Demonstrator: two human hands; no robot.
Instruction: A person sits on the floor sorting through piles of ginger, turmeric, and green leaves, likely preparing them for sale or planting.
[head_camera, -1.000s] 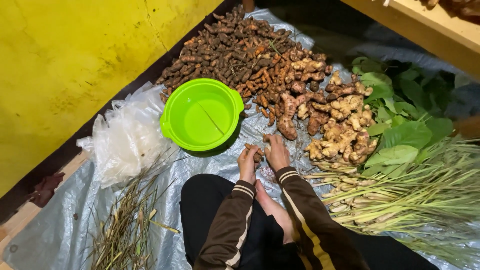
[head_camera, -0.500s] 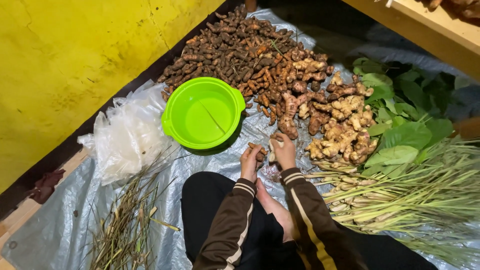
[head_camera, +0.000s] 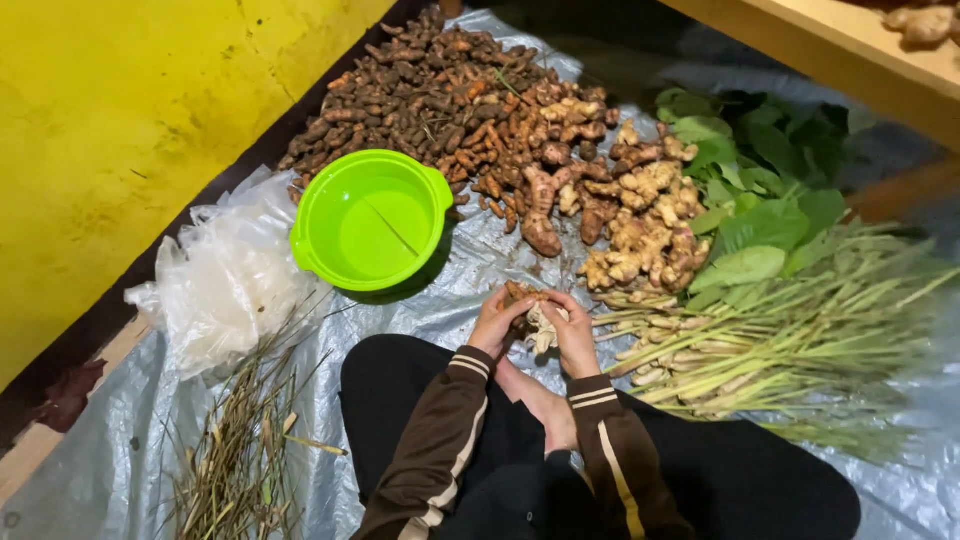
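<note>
Left hand (head_camera: 493, 322) and right hand (head_camera: 574, 330) pinch a root piece (head_camera: 535, 312) between them, above grey plastic sheet (head_camera: 480, 265); yellow wall (head_camera: 120, 120) left.

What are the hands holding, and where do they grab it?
Both the left hand and the right hand hold one knobbly pale root between them, fingers wrapped round its opposite ends.

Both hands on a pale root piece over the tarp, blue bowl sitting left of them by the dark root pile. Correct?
One thing is off: the bowl is bright green, not blue. The head view shows it left of the hands, by the dark root pile. The rest stands: the left hand and right hand both hold a pale root piece over the tarp.
</note>
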